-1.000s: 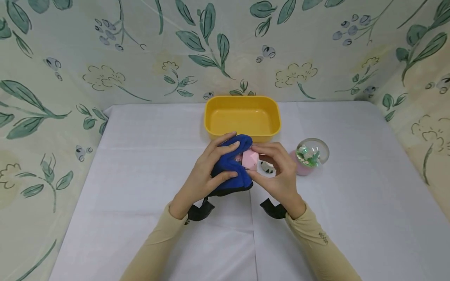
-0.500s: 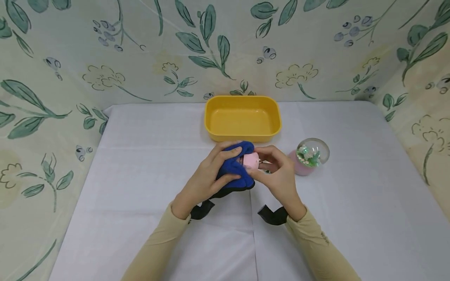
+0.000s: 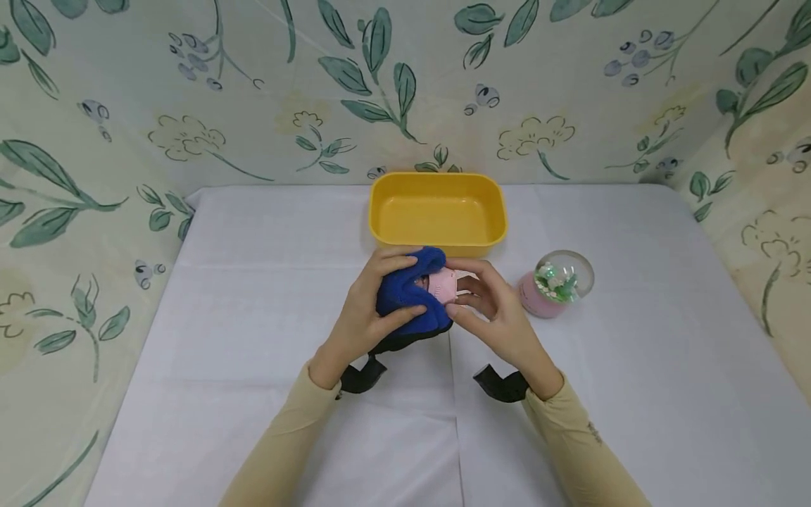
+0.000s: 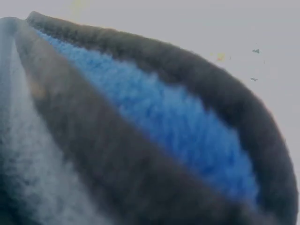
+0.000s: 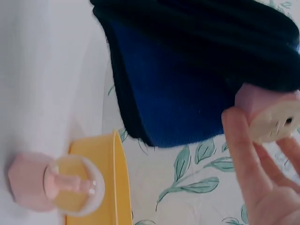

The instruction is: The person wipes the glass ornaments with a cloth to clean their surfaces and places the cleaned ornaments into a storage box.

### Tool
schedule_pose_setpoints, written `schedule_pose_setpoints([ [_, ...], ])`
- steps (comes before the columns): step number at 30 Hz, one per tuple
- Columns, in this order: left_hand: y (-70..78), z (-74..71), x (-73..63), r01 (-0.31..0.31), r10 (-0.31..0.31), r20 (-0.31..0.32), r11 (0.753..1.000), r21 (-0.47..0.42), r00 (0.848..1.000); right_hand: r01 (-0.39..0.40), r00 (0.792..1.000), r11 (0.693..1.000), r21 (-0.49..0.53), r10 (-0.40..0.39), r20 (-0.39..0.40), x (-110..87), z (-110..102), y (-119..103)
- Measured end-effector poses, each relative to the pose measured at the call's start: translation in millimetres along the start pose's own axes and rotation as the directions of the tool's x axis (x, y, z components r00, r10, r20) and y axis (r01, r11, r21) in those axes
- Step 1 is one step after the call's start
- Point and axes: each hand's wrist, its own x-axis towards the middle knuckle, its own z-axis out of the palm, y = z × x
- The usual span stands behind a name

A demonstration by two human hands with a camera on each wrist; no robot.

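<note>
Cloth: Gripped in left hand, folded round one end of base, blue and plush with dark edging. Judged light, soft and floppy, with pile likely to cling rather than slip. Best held through a doubled fold, as a pad.

Base: Lay on its side between both hands, poking out of cloth toward right hand, seemingly raised off tabletop. Looked pink, faceted and stiff, perhaps plastic, hence a little slippery to bare fingers but probably easy to lift. Best taken by opposite sides near cream underside. Mostly hidden at the wrapped end, so impossible to judge for fragility there.

Left hand: Curled over cloth, with thumb on near fold and fingers on far fold.

Right hand: Pinched base narrowly, with thumb at near edge and forefinger at far edge.

Globe: Stood upright on tabletop just right of right hand, apart from it, with pink foot, clear dome, and green and white bits inside. Judged more fragile at dome, safer to grasp by foot.

Tub: Sat just beyond cloth, yellow and shallow.

Writing: Showed as dark lettering on right sleeve, too small to read. Appeared also as slot and tiny marks on cream underside in right wrist view, likewise illegible. Offered no readable brand.
</note>
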Motion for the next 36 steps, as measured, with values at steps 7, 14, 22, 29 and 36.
schedule_pose_setpoints([
  [7, 2.3, 1.3, 0.5, -0.009, 0.007, -0.035, 0.998, -0.063, 0.999, 0.183, 0.982, 0.976, -0.121, -0.175, 0.073, 0.2, -6.5, 2.4],
  [14, 9.3, 6.3, 1.7, -0.046, 0.046, -0.007, 0.999, -0.016, 0.999, 0.397, 0.909, 0.867, -0.3, -0.417, -0.004, 1.1, -7.4, 8.5],
  [22, 11.6, 8.5, 4.8, -0.081, 0.08, 0.016, 0.997, 0.016, 0.997, 0.109, 0.981, 0.993, -0.036, -0.114, -0.158, -1.2, 2.7, 7.5],
  [29, 6.2, 8.6, 0.1, -0.045, 0.043, -0.06, 0.998, -0.031, 0.997, -0.042, 0.99, 0.992, -0.119, 0.025, -0.139, -1.9, 6.2, -4.9],
  [36, 6.2, 3.9, 3.7, -0.034, 0.024, -0.145, 0.997, -0.063, 0.989, 0.32, 0.945, 0.909, -0.265, -0.326, 0.025, -3.3, 3.3, -6.2],
])
